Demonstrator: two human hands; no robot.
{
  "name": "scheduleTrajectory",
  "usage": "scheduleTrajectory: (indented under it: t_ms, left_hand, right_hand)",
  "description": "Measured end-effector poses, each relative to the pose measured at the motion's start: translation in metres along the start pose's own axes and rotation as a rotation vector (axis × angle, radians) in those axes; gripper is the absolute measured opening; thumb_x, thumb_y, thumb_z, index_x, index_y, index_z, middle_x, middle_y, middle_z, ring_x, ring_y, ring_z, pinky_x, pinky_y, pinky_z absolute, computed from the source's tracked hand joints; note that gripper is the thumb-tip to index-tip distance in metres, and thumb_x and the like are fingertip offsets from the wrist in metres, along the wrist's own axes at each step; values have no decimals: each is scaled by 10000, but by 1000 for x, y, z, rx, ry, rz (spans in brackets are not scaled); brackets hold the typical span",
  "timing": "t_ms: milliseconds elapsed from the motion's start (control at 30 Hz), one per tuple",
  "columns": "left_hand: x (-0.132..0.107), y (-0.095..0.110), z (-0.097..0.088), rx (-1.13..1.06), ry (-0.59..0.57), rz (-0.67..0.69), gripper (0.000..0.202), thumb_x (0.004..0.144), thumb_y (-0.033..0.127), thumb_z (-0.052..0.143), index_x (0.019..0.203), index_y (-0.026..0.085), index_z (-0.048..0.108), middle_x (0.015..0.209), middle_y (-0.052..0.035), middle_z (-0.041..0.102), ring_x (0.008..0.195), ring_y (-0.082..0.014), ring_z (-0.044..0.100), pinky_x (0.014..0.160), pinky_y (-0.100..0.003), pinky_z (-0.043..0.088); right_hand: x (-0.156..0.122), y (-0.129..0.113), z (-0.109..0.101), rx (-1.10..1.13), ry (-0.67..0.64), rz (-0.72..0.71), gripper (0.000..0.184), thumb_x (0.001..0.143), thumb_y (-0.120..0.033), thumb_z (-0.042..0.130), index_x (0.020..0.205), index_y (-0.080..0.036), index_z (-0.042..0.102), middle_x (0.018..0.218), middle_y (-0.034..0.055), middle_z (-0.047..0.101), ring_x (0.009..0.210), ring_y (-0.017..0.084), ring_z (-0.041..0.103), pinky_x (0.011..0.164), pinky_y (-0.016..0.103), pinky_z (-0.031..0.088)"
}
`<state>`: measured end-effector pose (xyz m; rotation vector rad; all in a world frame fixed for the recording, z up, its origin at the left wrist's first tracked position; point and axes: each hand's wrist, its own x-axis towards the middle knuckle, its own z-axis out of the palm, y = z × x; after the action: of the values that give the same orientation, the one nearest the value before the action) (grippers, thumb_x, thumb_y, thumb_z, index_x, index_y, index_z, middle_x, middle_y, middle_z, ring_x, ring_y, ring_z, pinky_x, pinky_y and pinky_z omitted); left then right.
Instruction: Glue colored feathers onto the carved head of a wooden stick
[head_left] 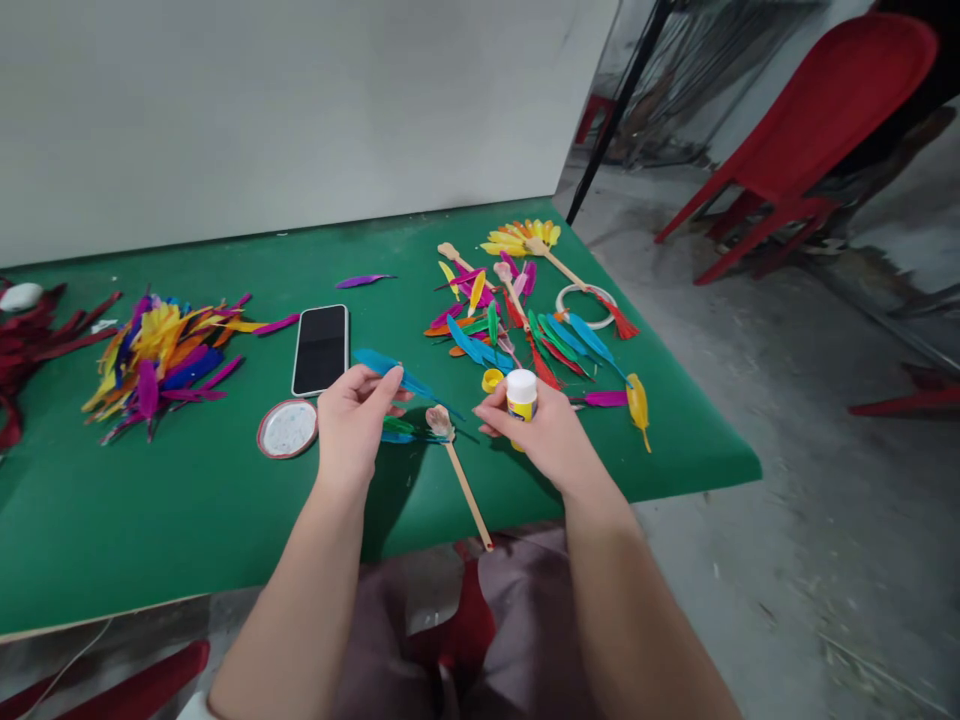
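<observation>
While the left hand (351, 420) pinches one blue feather (414, 383) above the green table (225, 520), the right hand (553, 432) is closed around one yellow-and-white glue stick (521, 395). Lying between them: one wooden paddle (466, 490), green and teal plumes (397, 430) at its head; one yellow cap (493, 380) beyond.

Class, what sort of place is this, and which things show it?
Probably a simple craft workspace: coloured feathers heaped on a green table, a yellow feather fan, and what looks like a glue stick.
</observation>
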<state>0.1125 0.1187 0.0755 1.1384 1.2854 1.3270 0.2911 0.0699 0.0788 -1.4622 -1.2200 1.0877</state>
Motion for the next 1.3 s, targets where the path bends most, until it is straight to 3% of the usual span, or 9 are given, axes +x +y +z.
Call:
scheduleTrajectory:
  t_ms: [300, 567, 667, 733, 800, 933, 1167, 1300]
  left_hand:
    - [-7, 0, 6, 37, -40, -3, 188, 658, 317, 682, 739, 153, 636, 572, 17, 631, 553, -123, 618, 442, -184, 459]
    - [-12, 3, 9, -8, -14, 57, 229, 678, 310, 669, 853, 171, 620, 677, -3, 666, 574, -126, 631, 454, -197, 473]
    - [-13, 4, 9, -10, -19, 68, 245, 692, 291, 660, 909, 183, 621, 683, -6, 669, 604, -121, 636, 467, -186, 471]
    - [-13, 4, 8, 5, -26, 72, 246, 693, 289, 659, 912, 184, 626, 685, -8, 668, 608, -117, 635, 465, -179, 467]
    - [-12, 3, 8, 26, -37, 68, 251, 692, 293, 659, 915, 181, 628, 690, -11, 669, 604, -116, 635, 465, -180, 467]
    - [-12, 1, 8, 59, -63, 63, 241, 704, 302, 648, 910, 178, 630, 703, -17, 677, 603, -120, 638, 468, -186, 472]
    - [-12, 0, 8, 98, -82, 62, 258, 717, 318, 632, 925, 167, 620, 722, -30, 685, 630, -145, 650, 475, -209, 484]
    - [-12, 0, 8, 107, -85, 59, 262, 717, 326, 630, 925, 166, 618, 729, -33, 686, 636, -151, 654, 474, -213, 490]
  right_hand:
    - [-5, -6, 8, -206, -81, -44, 188, 678, -344, 642, 705, -198, 527, 684, -31, 579, 644, 134, 522, 593, 253, 391]
    - [-8, -7, -5, -147, -75, -44, 186, 690, -358, 630, 698, -202, 529, 685, -22, 600, 671, 153, 571, 636, 283, 425]
    - [-5, -4, -22, -74, 22, -29, 177, 680, -335, 640, 699, -201, 526, 663, -26, 604, 656, 161, 606, 654, 300, 452]
    - [-3, 2, -37, -79, 168, -33, 173, 671, -328, 643, 705, -203, 529, 672, -23, 606, 654, 168, 618, 659, 310, 463]
    - [-1, 9, -52, -165, 277, -21, 163, 654, -308, 649, 717, -203, 541, 683, -12, 613, 644, 177, 619, 652, 319, 462]
    - [3, 21, -73, -352, 361, 91, 140, 670, -310, 610, 730, -206, 538, 642, -20, 603, 586, 171, 595, 616, 317, 442]
    - [8, 27, -77, -868, 494, 156, 120, 740, -328, 557, 759, -210, 562, 696, 38, 596, 670, 213, 554, 546, 288, 328]
    - [12, 28, -74, -971, 583, 157, 149, 791, -357, 511, 788, -214, 553, 713, 60, 609, 687, 232, 555, 521, 281, 292]
